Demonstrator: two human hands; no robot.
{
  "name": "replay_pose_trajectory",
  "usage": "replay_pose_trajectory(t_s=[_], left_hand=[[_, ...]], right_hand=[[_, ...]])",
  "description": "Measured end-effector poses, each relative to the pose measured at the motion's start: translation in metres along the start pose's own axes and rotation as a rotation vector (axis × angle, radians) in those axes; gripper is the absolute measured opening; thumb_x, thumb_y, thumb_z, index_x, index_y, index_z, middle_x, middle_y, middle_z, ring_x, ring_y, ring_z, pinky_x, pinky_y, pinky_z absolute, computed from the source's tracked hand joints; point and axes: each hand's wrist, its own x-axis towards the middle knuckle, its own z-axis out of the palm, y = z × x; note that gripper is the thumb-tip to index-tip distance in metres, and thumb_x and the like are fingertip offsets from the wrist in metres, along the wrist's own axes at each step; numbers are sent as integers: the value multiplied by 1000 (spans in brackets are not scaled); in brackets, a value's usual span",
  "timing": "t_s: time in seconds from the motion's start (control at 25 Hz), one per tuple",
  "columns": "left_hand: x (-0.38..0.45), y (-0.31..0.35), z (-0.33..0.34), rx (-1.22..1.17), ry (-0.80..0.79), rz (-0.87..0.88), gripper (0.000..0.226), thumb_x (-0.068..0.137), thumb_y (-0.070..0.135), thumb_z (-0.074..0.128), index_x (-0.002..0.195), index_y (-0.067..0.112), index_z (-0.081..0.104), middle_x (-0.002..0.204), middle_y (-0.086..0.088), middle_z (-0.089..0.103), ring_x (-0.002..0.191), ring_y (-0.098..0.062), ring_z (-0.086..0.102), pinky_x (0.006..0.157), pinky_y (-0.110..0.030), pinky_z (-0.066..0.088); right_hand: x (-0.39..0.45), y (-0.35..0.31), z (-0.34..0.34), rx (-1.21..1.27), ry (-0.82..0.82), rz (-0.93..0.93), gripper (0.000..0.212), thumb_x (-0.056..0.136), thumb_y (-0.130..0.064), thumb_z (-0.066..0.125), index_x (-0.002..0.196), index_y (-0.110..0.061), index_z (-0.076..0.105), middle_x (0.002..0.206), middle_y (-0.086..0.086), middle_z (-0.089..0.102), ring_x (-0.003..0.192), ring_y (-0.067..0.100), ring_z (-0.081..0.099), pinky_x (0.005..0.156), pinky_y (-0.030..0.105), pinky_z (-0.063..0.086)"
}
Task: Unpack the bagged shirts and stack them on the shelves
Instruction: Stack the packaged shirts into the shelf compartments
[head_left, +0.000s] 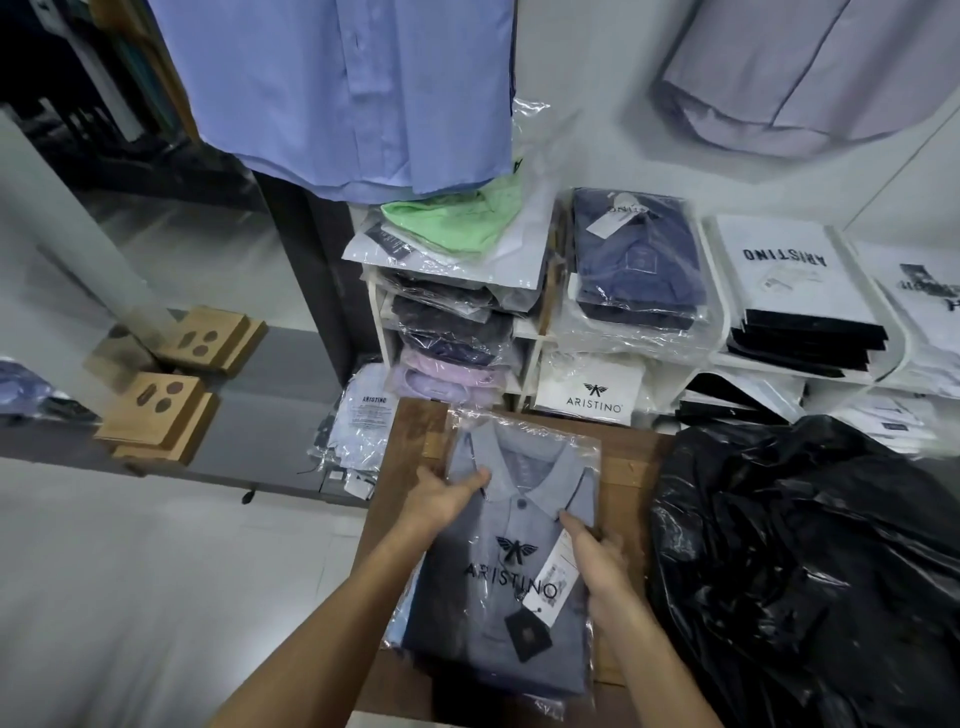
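Note:
A folded grey-blue polo shirt in a clear plastic bag lies over a brown wooden stool, its collar pointing away from me. My left hand grips the bag's left edge near the collar, thumb on top. My right hand holds the right edge beside a white price tag. Beyond the stool stand low white shelves with bagged shirts stacked inside and on top.
A large crumpled black plastic bag fills the floor at the right. More bagged shirts lean left of the stool. Wooden blocks sit on a grey ledge at left. A blue shirt and a grey shirt hang above.

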Motion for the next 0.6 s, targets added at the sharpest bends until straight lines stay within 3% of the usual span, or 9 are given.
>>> replay_pose_trajectory(t_s=[0.12, 0.2, 0.28, 0.32, 0.4, 0.48, 0.52, 0.6], left_hand=[[-4, -16, -1, -36, -164, -17, 95, 46, 74, 91, 117, 14, 75, 114, -1, 76, 107, -23, 73, 105, -37, 52], [4, -11, -1, -80, -215, 38, 85, 34, 65, 98, 102, 18, 80, 100, 1, 80, 94, -20, 77, 99, -40, 57], [13, 8, -3, -8, -203, 99, 92, 27, 67, 98, 105, 22, 77, 105, 1, 79, 97, -19, 75, 97, -40, 58], [17, 17, -5, 88, -182, 139, 103, 22, 73, 95, 111, 24, 74, 110, 4, 77, 101, -18, 73, 98, -39, 56], [38, 30, -8, 258, -150, 210, 127, 14, 85, 85, 125, 27, 62, 122, 8, 70, 112, -20, 66, 104, -41, 50], [40, 35, -13, 397, -137, 228, 132, 16, 94, 77, 130, 31, 59, 131, 8, 66, 119, -22, 62, 108, -43, 46], [27, 36, -18, 470, -112, 223, 128, 23, 95, 75, 132, 31, 59, 136, 6, 63, 123, -24, 60, 110, -45, 44], [-11, 35, -29, 630, 18, 234, 108, 53, 83, 75, 141, 23, 54, 145, -4, 52, 132, -33, 51, 112, -51, 39]], right_hand=[[47, 20, 17, 97, -108, 60, 125, 27, -90, 82, 130, -25, 55, 120, 8, 66, 101, 34, 71, 88, 54, 60], [40, 22, 30, 169, -128, 75, 127, 24, -90, 83, 130, -24, 61, 116, 9, 72, 98, 33, 73, 88, 52, 61], [-19, 3, 27, 199, -197, 84, 113, 36, -81, 82, 130, -19, 64, 114, 9, 75, 98, 31, 75, 87, 49, 61], [-57, -15, 20, 128, -196, 80, 109, 45, -77, 80, 135, -18, 61, 121, 9, 72, 107, 31, 71, 91, 48, 59], [-86, -43, 2, -199, -25, -62, 116, 63, -72, 79, 154, -14, 36, 147, 12, 47, 134, 35, 48, 106, 47, 46], [-99, -83, -17, -623, 117, -336, 125, 71, -70, 78, 161, -16, 11, 156, 13, 26, 143, 37, 29, 114, 49, 33], [-101, -106, -23, -828, 105, -504, 123, 73, -70, 77, 162, -19, 9, 158, 11, 22, 145, 35, 26, 117, 49, 30], [-97, -151, -13, -1224, -116, -817, 105, 80, -61, 75, 162, -24, 20, 162, 4, 22, 147, 29, 24, 118, 45, 26]])
